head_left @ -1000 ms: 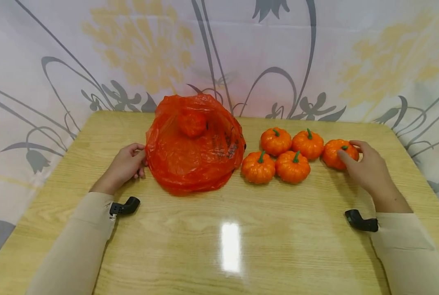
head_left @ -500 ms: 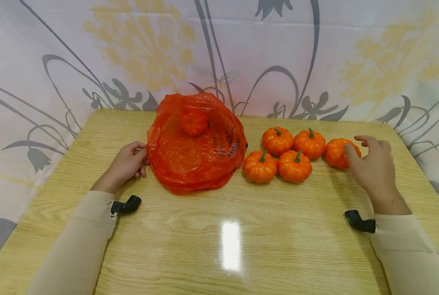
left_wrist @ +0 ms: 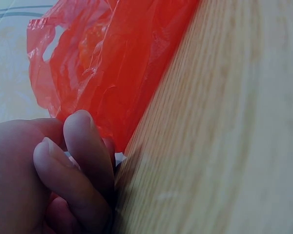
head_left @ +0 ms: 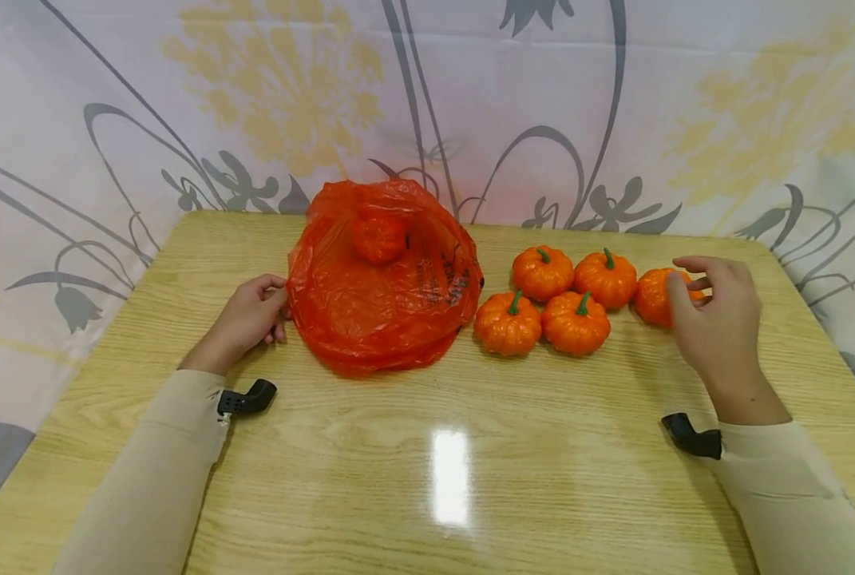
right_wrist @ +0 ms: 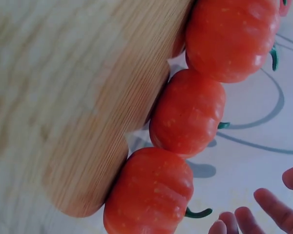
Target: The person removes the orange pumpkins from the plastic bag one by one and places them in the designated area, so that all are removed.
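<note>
My left hand (head_left: 251, 319) pinches the left edge of a thin red plastic bag (head_left: 370, 335), its fingers curled in the left wrist view. The bag's mouth is spread toward me, and an orange toy pumpkin (head_left: 379, 239) lies at its back. Above the rightmost toy pumpkin (head_left: 651, 299), my right hand (head_left: 718, 319) is held with thumb and fingers apart, partly covering it in the head view. The right wrist view shows the loose fingertips (right_wrist: 271, 207) away from that pumpkin's green stem (right_wrist: 199, 213), with nothing held.
Several more orange pumpkins (head_left: 576, 323) with green stems stand close together between the bag and the rightmost pumpkin. All rest on a wooden table (head_left: 341, 463). A flower-patterned cloth (head_left: 470, 104) hangs behind its far edge.
My right hand has come off the rightmost pumpkin, shifting right and then up over it. That pumpkin stays in place. My left hand keeps its place at the bag.
</note>
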### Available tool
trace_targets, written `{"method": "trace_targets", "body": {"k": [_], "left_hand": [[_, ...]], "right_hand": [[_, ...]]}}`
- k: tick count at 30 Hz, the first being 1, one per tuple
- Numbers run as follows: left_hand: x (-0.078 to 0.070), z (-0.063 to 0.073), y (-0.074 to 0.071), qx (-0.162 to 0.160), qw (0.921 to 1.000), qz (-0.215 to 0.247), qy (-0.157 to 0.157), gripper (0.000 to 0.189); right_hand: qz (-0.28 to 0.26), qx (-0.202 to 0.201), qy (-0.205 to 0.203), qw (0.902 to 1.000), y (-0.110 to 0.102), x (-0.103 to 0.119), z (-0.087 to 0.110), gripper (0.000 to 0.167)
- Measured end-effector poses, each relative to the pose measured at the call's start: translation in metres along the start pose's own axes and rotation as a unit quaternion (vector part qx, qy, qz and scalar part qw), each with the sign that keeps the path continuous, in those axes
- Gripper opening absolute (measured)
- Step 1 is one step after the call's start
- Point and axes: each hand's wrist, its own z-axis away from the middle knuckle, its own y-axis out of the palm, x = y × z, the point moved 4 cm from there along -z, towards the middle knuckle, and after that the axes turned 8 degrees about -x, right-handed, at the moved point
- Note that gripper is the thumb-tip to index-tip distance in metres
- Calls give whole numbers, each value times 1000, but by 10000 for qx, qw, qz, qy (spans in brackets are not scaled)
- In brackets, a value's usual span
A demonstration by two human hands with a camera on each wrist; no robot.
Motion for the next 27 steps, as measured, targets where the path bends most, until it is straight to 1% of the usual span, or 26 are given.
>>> {"method": "trace_targets", "body": {"k": [4, 6, 9, 19, 27], "left_hand": [[0, 0, -1, -18, 10000, -1, -15, 39], [5, -2, 0, -31, 10000, 5, 6, 40], [6, -2, 0, -43, 10000, -1, 9, 40], [5, -3, 0, -23, 10000, -11, 5, 39], [1, 0, 0, -38, 10000, -18, 12, 40]], "right_hand": [[-68, 68, -137, 9999, 3, 3, 2, 31], [-104, 74, -183, 9998, 4, 4, 3, 30], [-186, 51, -269, 9995, 4, 6, 4, 29], [-244, 193, -536, 9981, 7, 14, 9, 28], [-373, 290, -651, 9968, 9, 19, 14, 27]]}}
